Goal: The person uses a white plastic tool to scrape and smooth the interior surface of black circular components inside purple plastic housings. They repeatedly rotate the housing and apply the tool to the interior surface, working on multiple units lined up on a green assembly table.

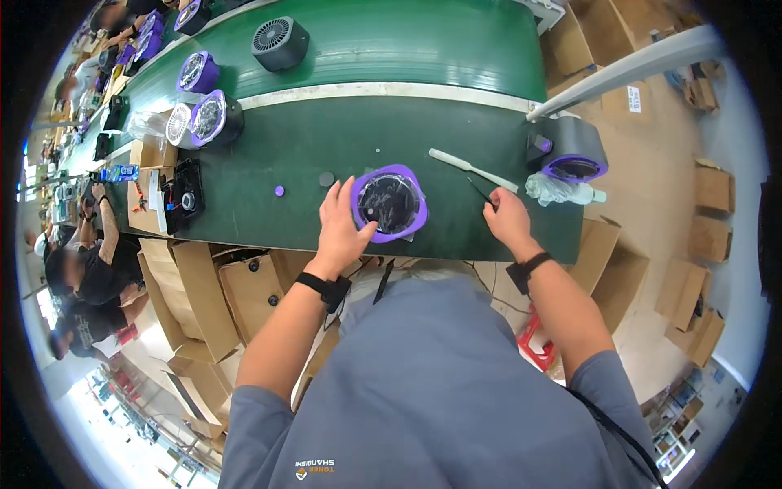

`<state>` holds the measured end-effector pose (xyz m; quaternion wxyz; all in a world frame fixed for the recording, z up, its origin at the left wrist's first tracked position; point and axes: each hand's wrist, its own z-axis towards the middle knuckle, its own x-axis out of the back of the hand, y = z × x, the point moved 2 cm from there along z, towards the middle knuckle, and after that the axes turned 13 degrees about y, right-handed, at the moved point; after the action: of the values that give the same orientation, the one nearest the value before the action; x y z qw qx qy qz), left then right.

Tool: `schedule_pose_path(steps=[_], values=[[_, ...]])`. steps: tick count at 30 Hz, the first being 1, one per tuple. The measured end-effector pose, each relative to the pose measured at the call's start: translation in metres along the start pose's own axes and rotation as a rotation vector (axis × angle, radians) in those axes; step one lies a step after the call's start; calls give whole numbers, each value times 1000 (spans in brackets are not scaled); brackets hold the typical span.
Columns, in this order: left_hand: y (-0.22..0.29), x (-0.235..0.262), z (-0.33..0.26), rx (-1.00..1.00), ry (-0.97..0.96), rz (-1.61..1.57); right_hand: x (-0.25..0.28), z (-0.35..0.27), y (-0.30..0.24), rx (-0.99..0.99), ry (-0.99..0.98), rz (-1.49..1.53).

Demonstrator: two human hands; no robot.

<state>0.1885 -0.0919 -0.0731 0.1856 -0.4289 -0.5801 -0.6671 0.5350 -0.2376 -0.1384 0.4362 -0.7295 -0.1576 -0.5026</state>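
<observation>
Head view: The purple-rimmed unit [389, 204] sits on the green tabletop [277, 155], directly before the person. Caution: the left hand [336, 230], fingers and thumb spread, bears on the unit's left side only; an uneven push could turn or slide the unit. The right hand [509, 218] pinches a thin dark tool [479, 190]; a slipped stroke could scratch the unit or nick the left thumb. Appearance: rounded-square purple rim, round black face, glossy wrinkled surface resembling clear film.
</observation>
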Motion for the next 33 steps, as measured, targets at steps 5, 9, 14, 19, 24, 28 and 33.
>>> schedule_pose_path(steps=[5, 9, 14, 19, 24, 28, 33], values=[[54, -6, 14, -306, -199, 296, -30, 1, 9, 22, 0, -136], [52, -27, 22, -393, -334, 457, -35, 2, 10, -25, -34, -120], [61, -38, 18, -179, -191, 515, -33, -3, 32, 4, -30, -141], [49, -27, 32, -265, -212, 421, -17, -15, 29, -137, -119, -49], [60, -28, 42, -461, -358, 494, -9, -30, 20, -201, -234, 228], [55, -42, 53, 43, -250, 324, 0, -32, -11, -186, -261, 416], [47, -43, 44, -542, -248, 330, 22, -34, -50, -352, -486, 559]])
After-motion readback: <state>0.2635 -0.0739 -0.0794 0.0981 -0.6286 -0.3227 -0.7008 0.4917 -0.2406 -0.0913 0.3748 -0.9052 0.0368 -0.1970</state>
